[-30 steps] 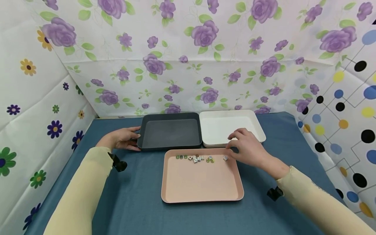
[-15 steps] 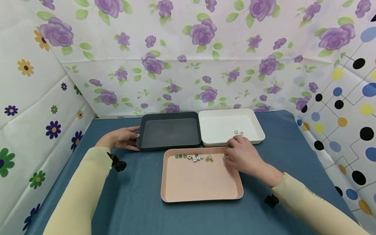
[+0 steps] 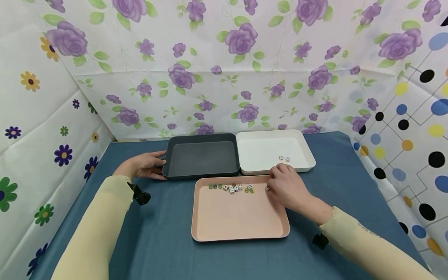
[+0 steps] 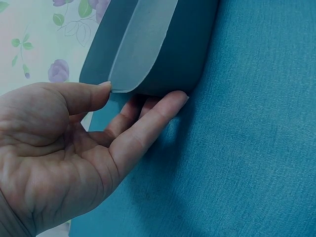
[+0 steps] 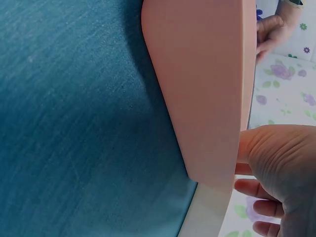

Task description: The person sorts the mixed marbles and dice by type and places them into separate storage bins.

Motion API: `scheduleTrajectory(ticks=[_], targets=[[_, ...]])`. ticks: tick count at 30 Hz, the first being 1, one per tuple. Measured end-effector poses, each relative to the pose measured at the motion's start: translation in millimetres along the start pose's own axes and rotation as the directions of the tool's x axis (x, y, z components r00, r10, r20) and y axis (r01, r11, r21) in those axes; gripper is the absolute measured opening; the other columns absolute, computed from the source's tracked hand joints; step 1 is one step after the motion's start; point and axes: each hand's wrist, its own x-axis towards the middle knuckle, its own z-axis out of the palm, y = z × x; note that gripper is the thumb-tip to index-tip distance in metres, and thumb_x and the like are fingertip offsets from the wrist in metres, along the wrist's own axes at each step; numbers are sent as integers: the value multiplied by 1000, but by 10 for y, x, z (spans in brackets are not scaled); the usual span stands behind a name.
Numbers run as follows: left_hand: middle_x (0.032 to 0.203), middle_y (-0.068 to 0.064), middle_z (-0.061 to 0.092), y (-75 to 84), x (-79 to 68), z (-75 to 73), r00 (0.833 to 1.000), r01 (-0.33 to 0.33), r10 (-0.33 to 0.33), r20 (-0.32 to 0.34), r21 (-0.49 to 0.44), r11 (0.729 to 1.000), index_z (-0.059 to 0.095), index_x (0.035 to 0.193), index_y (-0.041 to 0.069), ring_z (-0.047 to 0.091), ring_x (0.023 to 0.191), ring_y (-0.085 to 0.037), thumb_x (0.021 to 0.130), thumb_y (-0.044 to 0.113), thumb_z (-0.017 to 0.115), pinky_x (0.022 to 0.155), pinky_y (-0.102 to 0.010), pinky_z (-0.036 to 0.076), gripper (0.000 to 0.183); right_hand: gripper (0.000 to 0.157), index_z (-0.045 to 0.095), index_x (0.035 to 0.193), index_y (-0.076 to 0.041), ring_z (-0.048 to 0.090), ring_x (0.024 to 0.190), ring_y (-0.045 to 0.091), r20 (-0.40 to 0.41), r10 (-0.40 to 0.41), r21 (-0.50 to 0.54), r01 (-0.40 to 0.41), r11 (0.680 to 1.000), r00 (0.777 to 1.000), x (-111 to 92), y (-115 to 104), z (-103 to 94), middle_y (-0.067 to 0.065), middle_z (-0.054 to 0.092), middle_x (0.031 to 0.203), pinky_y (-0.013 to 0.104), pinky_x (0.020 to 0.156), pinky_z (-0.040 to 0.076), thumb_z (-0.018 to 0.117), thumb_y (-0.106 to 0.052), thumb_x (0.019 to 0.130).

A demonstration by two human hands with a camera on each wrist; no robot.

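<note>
My left hand [image 3: 147, 165] rests against the left end of the dark grey tray [image 3: 203, 174]; in the left wrist view its thumb is at the rim and its fingers lie along the outer wall [image 4: 182, 54]. Over the right far corner of the pink tray [image 3: 241, 221], my right hand [image 3: 288, 188] pinches a small white die [image 3: 267, 188] with dark pips. Several white dice [image 3: 231, 190] and small green pieces [image 3: 215, 186] lie along that tray's far side. In the right wrist view, the pink wall [image 5: 202, 89] hides the fingertips and die.
A white tray [image 3: 259, 149] stands right of the grey one, with two dice [image 3: 284, 158] near its front right. Blue cloth [image 3: 157, 233] covers the table. Flowered sheets [image 3: 217, 89] rise behind and at the left, a dotted one [image 3: 402, 155] at the right.
My right hand has lowered and closed its fingers on the die, moving slightly left. Two dice in the white tray, hidden before, now show. The left hand stays put.
</note>
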Motion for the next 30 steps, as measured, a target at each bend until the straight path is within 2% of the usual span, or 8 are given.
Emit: scheduleTrajectory(ticks=[7, 13, 22, 30], targets=[[165, -25, 17, 1, 1, 15, 1000, -4, 4, 2, -2, 1000, -5, 165, 31, 35, 144, -47, 114, 9, 34, 104, -57, 49, 69, 9, 78, 78, -17, 45, 94, 27, 9, 3, 23, -3, 1000, 1000, -24, -36, 19, 6, 59, 96, 49, 88, 43, 82, -14, 85], [165, -25, 17, 3, -5, 10, 1000, -7, 7, 7, 0, 1000, -6, 165, 31, 35, 144, -47, 114, 8, 34, 105, -58, 48, 69, 8, 78, 78, -22, 44, 93, 25, 29, -12, 81, 10, 997, 999, -32, -104, 4, 3, 59, 97, 46, 83, 42, 86, -20, 80], [165, -26, 17, 1, -8, 12, 1000, -4, 4, 8, -9, 1000, -6, 165, 32, 35, 144, -47, 114, 8, 34, 104, -58, 49, 69, 9, 81, 84, -24, 47, 100, 27, 25, -26, 100, 23, 995, 999, -71, -134, 0, 5, 62, 104, 50, 91, 44, 88, -26, 79], [165, -26, 17, -6, -8, 3, 1000, 1, -1, 15, -17, 1000, -7, 165, 32, 34, 145, -47, 114, 9, 33, 105, -58, 48, 69, 12, 79, 81, -26, 45, 97, 26, 26, -30, 83, 27, 996, 999, -95, -124, 44, 4, 59, 101, 48, 88, 43, 90, -27, 78]])
